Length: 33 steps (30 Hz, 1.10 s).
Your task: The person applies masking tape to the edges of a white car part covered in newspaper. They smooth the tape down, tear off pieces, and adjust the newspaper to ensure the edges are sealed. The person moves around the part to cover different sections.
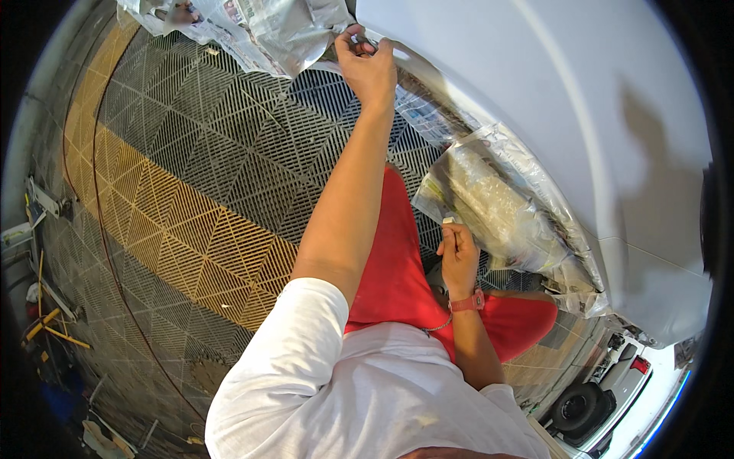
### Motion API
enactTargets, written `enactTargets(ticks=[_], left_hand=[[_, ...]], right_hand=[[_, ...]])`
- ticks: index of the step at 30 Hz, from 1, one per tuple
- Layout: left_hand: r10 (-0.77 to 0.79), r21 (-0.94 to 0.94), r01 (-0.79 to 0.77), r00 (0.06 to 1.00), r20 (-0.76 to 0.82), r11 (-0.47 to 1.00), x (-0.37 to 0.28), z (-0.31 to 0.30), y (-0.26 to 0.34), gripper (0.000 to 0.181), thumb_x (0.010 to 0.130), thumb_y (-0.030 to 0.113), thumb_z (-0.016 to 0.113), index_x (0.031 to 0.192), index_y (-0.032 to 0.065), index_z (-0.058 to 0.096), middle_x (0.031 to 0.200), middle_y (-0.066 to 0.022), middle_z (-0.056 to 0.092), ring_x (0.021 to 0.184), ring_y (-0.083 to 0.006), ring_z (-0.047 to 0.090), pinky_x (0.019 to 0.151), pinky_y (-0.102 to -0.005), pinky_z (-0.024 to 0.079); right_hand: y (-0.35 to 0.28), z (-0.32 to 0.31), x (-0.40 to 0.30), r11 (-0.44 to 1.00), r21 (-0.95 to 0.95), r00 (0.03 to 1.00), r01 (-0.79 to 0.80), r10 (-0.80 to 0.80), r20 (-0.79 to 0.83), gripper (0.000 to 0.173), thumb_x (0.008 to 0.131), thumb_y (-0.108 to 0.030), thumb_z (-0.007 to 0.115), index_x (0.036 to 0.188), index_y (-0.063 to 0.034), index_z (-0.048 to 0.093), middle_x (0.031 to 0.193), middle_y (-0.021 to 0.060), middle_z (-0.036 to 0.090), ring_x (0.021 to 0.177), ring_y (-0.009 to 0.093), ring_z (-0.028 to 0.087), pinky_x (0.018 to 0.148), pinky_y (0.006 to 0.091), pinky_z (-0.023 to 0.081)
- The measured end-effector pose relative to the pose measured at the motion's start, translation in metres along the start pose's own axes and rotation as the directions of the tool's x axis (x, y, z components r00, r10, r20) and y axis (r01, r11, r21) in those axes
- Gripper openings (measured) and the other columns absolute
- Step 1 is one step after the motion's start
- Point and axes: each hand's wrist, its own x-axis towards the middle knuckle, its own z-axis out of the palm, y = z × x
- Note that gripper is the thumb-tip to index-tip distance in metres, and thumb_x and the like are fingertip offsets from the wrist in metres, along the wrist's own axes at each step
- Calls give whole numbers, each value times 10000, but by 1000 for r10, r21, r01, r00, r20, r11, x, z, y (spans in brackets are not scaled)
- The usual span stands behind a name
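Observation:
My left hand (368, 67) reaches far forward to the lower edge of a pale car body panel (516, 74), beside crumpled newspaper masking (275, 34). Its fingers are bent; whether they grip anything there cannot be told. Over my red-clothed lap, my right hand (460, 252) pinches a small whitish piece (448, 220), its material unclear. A red watch sits on that wrist. Just beyond this hand, newspaper and clear plastic masking (499, 201) covers the panel's lower edge and hangs loosely.
A dark red hose (109, 252) runs over the grey and yellow floor grating (189, 224) at left. Stands and yellow-handled items (43, 327) lie at the far left. Behind at lower right is a vehicle with a spare wheel (573, 404).

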Motion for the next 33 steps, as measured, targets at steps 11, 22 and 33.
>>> enactTargets(ticks=[11, 22, 33], left_hand=[[-291, -181, 289, 957, 16, 940, -41, -3, -6, 213, 914, 171, 771, 903, -36, 721, 750, 12, 617, 638, -58, 473, 590, -234, 364], [-710, -436, 681, 693, 125, 588, -26, 11, 11, 119, 939, 201, 758, 878, 124, 690, 734, 61, 600, 566, -27, 440, 541, -186, 347], [-641, -443, 645, 745, 183, 623, -21, 6, 8, 113, 969, 210, 672, 997, 101, 657, 897, 22, 670, 669, -48, 560, 560, -180, 438]], right_hand=[[-7, 0, 3, 1000, -3, 1000, 9, -9, 9, 111, 1078, -103, 576, 1092, -19, 647, 673, -21, 573, 600, 35, 513, 557, 207, 386], [0, 0, -3, 1000, -30, 999, 9, -10, -32, 144, 1062, -156, 611, 1062, -29, 679, 616, 31, 610, 550, 77, 580, 522, 264, 425], [-3, -1, -2, 999, -37, 1000, 15, -16, -12, 142, 1066, -154, 608, 1071, -23, 664, 636, 42, 619, 559, 82, 592, 520, 265, 426]])
